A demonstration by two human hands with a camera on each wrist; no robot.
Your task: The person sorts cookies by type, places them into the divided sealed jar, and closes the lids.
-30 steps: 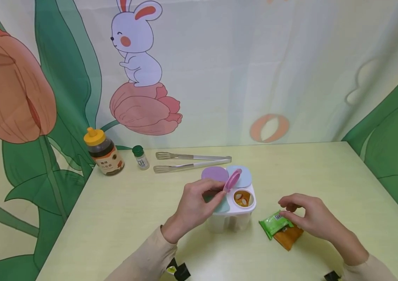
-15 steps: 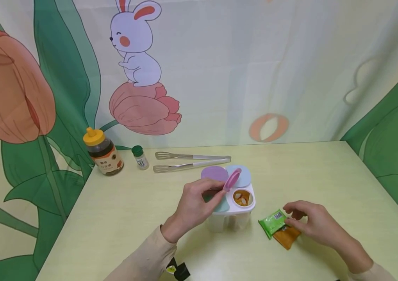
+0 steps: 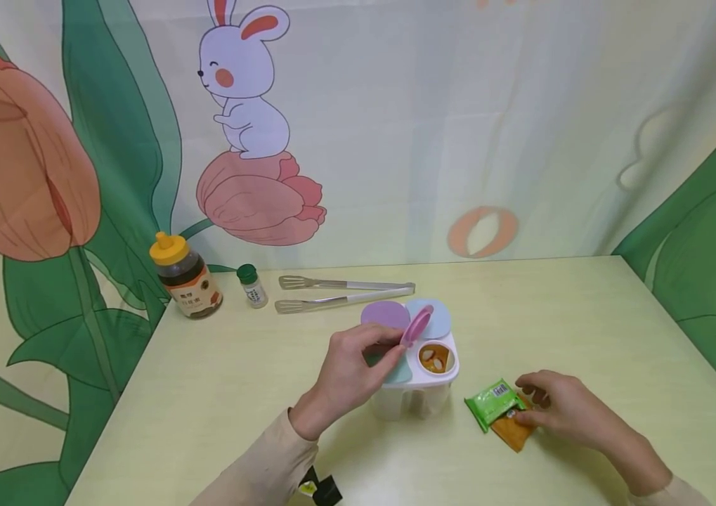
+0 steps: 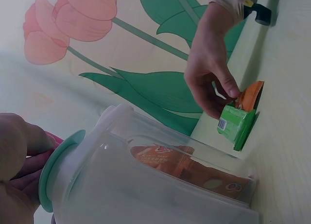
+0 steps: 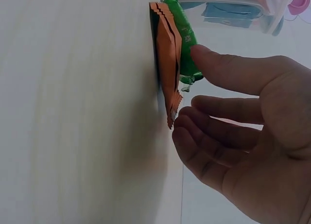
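My left hand (image 3: 351, 365) pinches the raised pink lid (image 3: 418, 325) of a clear storage box (image 3: 389, 404) with a white top. Under that lid, the round opening shows an orange-brown packet (image 3: 435, 358) inside; in the left wrist view, orange packets (image 4: 165, 161) show through the box's clear wall. To the box's right, a green packet (image 3: 492, 402) lies partly over an orange packet (image 3: 512, 430). My right hand (image 3: 575, 411) is beside these two, its fingers bent and holding nothing. In the right wrist view its thumb is close to the green packet (image 5: 187, 44); contact is unclear.
The box's purple lid (image 3: 385, 314) and light blue lid (image 3: 431, 320) are down. Behind it lie metal tongs (image 3: 345, 292). A small green-capped jar (image 3: 253, 287) and a honey bottle (image 3: 187, 277) with a yellow cap stand at back left. A printed curtain (image 3: 395, 126) hangs behind the table.
My right hand has moved slightly right and toward me, off the green packet to beside the orange one. My left hand keeps holding the pink lid up.
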